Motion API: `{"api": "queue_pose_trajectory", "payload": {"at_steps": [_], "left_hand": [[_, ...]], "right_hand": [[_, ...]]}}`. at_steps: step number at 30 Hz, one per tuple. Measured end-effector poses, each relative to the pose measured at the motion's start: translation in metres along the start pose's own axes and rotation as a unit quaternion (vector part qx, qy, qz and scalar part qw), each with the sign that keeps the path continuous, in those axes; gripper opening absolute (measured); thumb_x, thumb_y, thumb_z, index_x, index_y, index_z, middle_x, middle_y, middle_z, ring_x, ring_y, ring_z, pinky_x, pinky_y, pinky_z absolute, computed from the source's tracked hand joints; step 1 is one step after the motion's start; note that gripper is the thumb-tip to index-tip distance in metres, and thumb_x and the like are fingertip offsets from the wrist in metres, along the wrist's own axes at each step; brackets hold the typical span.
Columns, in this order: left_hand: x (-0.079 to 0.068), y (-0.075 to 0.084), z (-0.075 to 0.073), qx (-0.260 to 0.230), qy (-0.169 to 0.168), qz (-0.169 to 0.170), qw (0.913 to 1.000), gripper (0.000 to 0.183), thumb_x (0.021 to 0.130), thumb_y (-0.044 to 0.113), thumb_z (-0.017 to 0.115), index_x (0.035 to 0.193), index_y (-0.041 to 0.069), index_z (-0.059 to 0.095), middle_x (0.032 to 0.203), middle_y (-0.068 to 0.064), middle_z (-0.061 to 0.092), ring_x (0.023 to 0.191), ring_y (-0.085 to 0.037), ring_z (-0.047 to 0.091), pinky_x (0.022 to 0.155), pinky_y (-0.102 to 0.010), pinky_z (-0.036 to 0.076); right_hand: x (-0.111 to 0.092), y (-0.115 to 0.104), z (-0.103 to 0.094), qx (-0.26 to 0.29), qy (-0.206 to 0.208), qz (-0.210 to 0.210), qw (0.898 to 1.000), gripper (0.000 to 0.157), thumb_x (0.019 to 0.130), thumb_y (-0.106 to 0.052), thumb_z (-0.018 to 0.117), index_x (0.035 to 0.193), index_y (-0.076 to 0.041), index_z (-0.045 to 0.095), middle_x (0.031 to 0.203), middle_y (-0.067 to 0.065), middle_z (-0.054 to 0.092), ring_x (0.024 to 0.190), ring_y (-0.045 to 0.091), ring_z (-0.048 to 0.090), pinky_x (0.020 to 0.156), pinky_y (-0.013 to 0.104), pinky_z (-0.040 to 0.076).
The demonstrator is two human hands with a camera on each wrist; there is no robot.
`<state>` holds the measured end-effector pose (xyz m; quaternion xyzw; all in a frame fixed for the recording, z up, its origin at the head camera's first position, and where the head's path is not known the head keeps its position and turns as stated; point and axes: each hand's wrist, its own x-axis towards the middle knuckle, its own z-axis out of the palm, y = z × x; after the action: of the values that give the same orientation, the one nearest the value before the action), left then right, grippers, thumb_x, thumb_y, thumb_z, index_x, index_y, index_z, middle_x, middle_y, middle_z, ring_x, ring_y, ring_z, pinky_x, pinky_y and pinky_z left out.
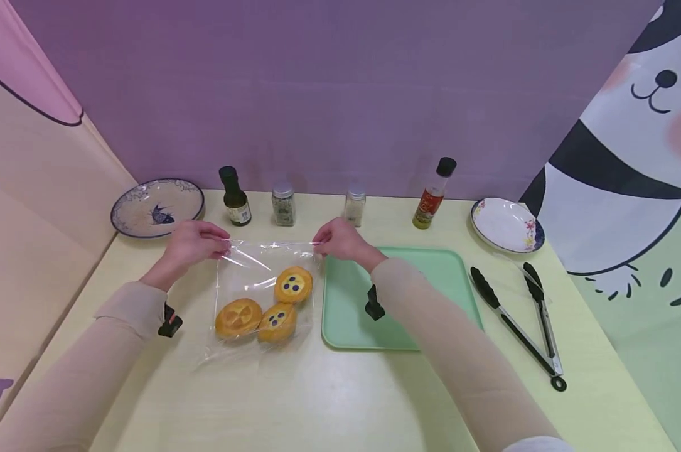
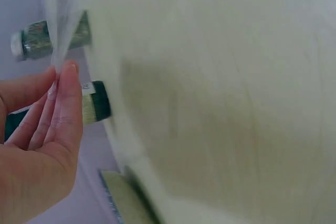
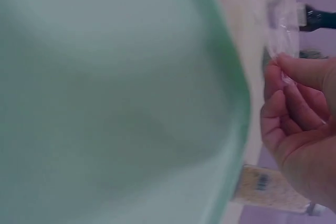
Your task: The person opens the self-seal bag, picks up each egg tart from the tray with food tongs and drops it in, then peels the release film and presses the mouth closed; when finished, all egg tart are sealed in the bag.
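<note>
A clear plastic bag is stretched between both hands over the table. Inside it are three golden-brown breads: a round one with dark blue dots, a second dotted one just below, and an oval one with a criss-cross top. My left hand pinches the bag's upper left corner between thumb and fingers; the left wrist view shows the film rising from the fingertips. At the upper right corner my right hand pinches the film, with its other fingers curled.
A green tray lies right of the bag, under the right forearm. Black-tipped tongs lie further right. Along the back stand an oval plate, a dark bottle, two shaker jars, a red-labelled bottle and a floral plate.
</note>
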<state>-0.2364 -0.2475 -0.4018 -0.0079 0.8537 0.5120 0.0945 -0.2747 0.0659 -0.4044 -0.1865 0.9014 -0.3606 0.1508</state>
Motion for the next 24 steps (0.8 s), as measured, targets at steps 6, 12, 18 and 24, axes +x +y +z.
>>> {"api": "queue_pose_trajectory", "payload": {"at_steps": [6,12,18,24], "left_hand": [[0.011,-0.010,0.009,0.018,-0.002,-0.019,0.9997,0.033,0.086,0.009,0.065,0.113,-0.009,0.059,0.090,-0.011,0.072,0.075,-0.012,0.069,0.071,-0.028,0.058],[0.011,-0.012,0.007,0.014,0.000,-0.029,0.9995,0.039,0.086,0.012,0.067,0.117,-0.008,0.057,0.097,-0.017,0.070,0.080,-0.018,0.070,0.075,-0.031,0.058],[0.006,-0.009,0.001,0.047,-0.003,-0.025,0.9986,0.047,0.086,0.022,0.068,0.121,-0.005,0.055,0.104,-0.021,0.068,0.082,-0.023,0.070,0.077,-0.036,0.057],[-0.005,-0.008,-0.008,0.143,0.025,0.019,0.9893,0.044,0.088,0.030,0.064,0.118,-0.002,0.059,0.106,-0.021,0.067,0.087,-0.030,0.068,0.073,-0.035,0.056]], "right_hand": [[0.004,0.018,0.009,-0.026,0.038,0.007,0.999,0.017,0.081,-0.013,0.073,0.096,-0.005,0.073,0.090,0.006,0.073,0.083,0.014,0.068,0.068,0.018,0.053],[0.000,0.020,0.006,-0.027,0.039,0.012,0.999,0.018,0.081,-0.012,0.071,0.098,-0.005,0.072,0.091,0.005,0.072,0.084,0.014,0.068,0.069,0.019,0.053],[-0.004,0.022,-0.006,-0.019,0.043,0.017,0.999,0.021,0.081,-0.014,0.072,0.100,-0.005,0.072,0.091,0.005,0.073,0.085,0.014,0.068,0.075,0.023,0.054],[-0.020,0.028,-0.027,-0.044,0.031,0.002,0.999,0.024,0.084,-0.018,0.070,0.104,-0.005,0.070,0.096,0.004,0.072,0.089,0.015,0.068,0.081,0.029,0.053]]}}
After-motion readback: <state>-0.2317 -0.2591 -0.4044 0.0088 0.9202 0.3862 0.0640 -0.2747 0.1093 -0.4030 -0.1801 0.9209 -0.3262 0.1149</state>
